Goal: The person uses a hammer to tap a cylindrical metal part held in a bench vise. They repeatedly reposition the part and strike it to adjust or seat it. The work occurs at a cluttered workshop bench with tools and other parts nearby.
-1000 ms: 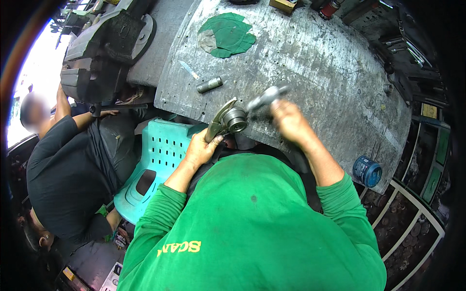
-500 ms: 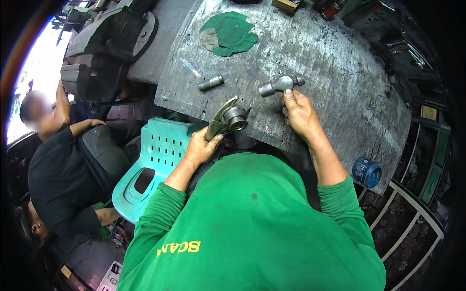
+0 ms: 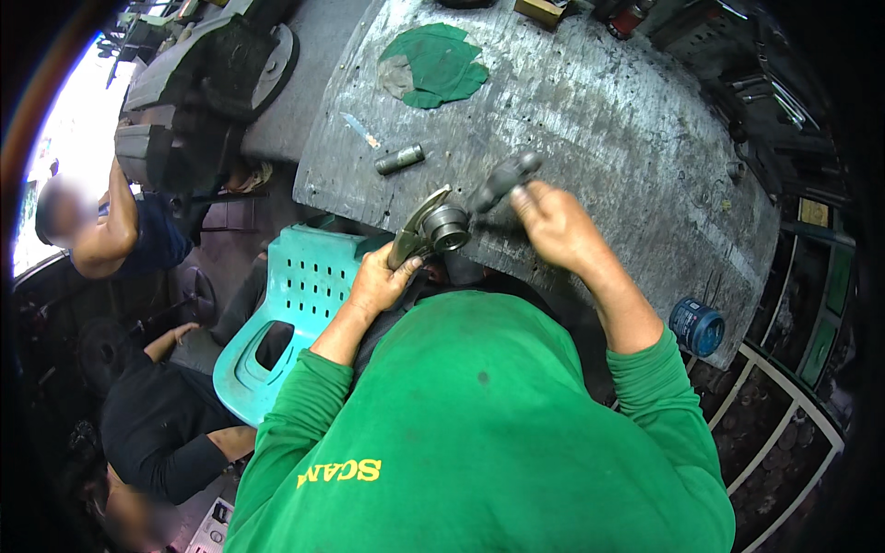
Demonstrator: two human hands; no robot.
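Evidently the steel hub [image 3: 446, 227] is the thing being worked on: it sits just at the near edge of the desk [image 3: 636, 138], with its round mouth turned toward the person and a curved plate [image 3: 419, 217] along its left side. The left grip [image 3: 378, 279] is closed around the lower end of that plate, thumb on top. The right grip [image 3: 560, 229] is wrapped round the handle of a hammer [image 3: 505, 180] — its head is blurred and very near the hub, though whether they touch I cannot tell. For clean tapping, it would seem best to brace the piece firmly, land the hammer face square on the metal with short, measured strokes, and keep the left thumb well below the rim.

Beyond the hub lie a metal cylinder [image 3: 399, 159], a slim pale blade [image 3: 359, 130] and, farther back, a green cloth [image 3: 438, 66]. A blue tub [image 3: 697, 326] stands at the right — well apart from the hammering. To the left is a teal chair [image 3: 300, 276].
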